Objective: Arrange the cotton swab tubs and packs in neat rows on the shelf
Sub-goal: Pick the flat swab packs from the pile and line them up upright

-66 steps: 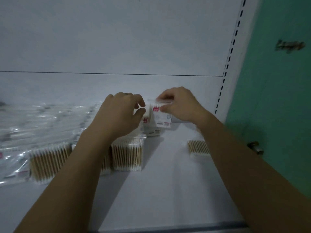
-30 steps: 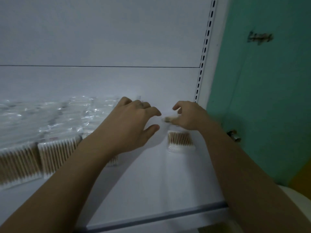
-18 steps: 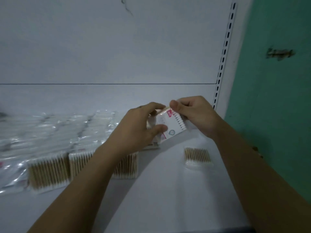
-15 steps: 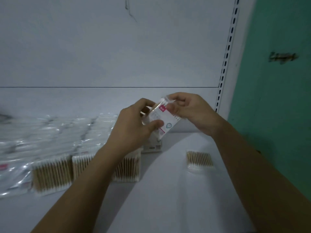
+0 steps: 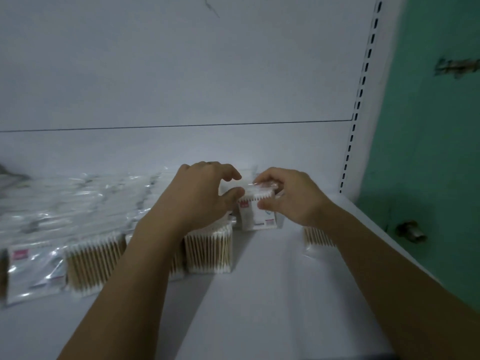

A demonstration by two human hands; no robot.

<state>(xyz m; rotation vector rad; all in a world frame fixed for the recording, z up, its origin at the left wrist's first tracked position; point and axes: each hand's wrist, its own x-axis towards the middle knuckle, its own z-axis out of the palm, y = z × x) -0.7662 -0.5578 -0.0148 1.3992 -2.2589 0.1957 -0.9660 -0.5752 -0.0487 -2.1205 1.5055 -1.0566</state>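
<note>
held pack (image 5: 255, 215): stands upright at the far side of the shelf (image 5: 272, 294), just past the right end of the front row. Bottom edge looks to sit on the shelf.
held pack facing: printed face points near, pink tag at top left. Swab tips line up along the top edge, so the sticks and the long axis run vertical.
right hand (image 5: 291, 196): fingers curled over the crinkled plastic top, thumb on the front face. It pinches the pack's top edge.
left hand (image 5: 200, 201): fingers arched and half curled, thumb tip at the pack's top left corner. Can't tell if it actually grips or only sits beside it.
front row: flat packs side by side, left of the held pack and nearer. The right end pack (image 5: 207, 252) and the middle pack (image 5: 93, 263) have sticks running near to far, with white tips at both ends. The left forearm covers the one between them.
labelled pack (image 5: 36, 268): left end of the row, lies flat, label up, pink tag at its far left corner.
lone pack (image 5: 315, 239): right of the held pack, apart from the row, partly under the right forearm. Sticks run near to far.
clear bags (image 5: 78, 201): glossy heap behind the row, too blurred to read the contents.
slotted upright (image 5: 359, 105): at the right end of the shelf's back panel.
green wall (image 5: 428, 165): right of the upright, with a small metal fitting (image 5: 410, 231) low on it.
</note>
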